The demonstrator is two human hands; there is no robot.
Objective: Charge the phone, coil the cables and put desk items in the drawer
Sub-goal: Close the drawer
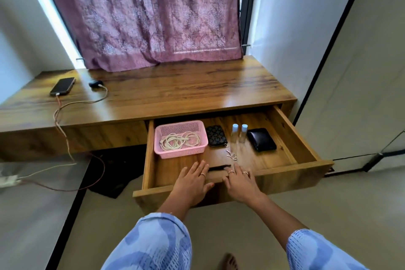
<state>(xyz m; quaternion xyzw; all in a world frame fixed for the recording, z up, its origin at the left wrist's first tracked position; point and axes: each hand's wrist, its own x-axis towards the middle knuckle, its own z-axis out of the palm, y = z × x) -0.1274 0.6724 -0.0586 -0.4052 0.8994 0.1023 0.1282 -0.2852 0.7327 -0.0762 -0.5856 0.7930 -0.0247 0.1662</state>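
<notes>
— Blue patterned sleeves point(153, 245) fill the near edge at six o'clock. What are the hands doing?

— Both rest on the front panel of the pulled-out wooden drawer point(306, 173). Left hand point(192, 184) lies flat with straight fingers over the rim, holding nothing. Right hand point(240, 182) is the same: fingers spread, touching the front edge, gripping nothing. Rings show on both.

— And the phone?

— At ten o'clock on the glossy wood-grain desk point(186, 92), near its left edge: a dark phone point(62, 86) lying flat, a pale cable point(65, 129) plugged into it and trailing over the desk edge toward a white socket strip point(8, 180) on the floor at nine o'clock. A small dark object point(95, 83) sits just beside the phone.

— Inside the drawer, left to right?

— A pink perforated plastic basket point(160, 149) with cream coiled cables point(182, 139), a dark patterned pouch point(217, 135), two small clear bottles point(239, 132) with pale blue caps, then a black wallet point(261, 139). Small metal bits point(231, 155) lie in front of the pouch; bare wood stretches from there to the drawer's right wall.

— Behind it all?

— A mauve patterned curtain point(149, 13) at twelve o'clock, its hem on the desk.
</notes>
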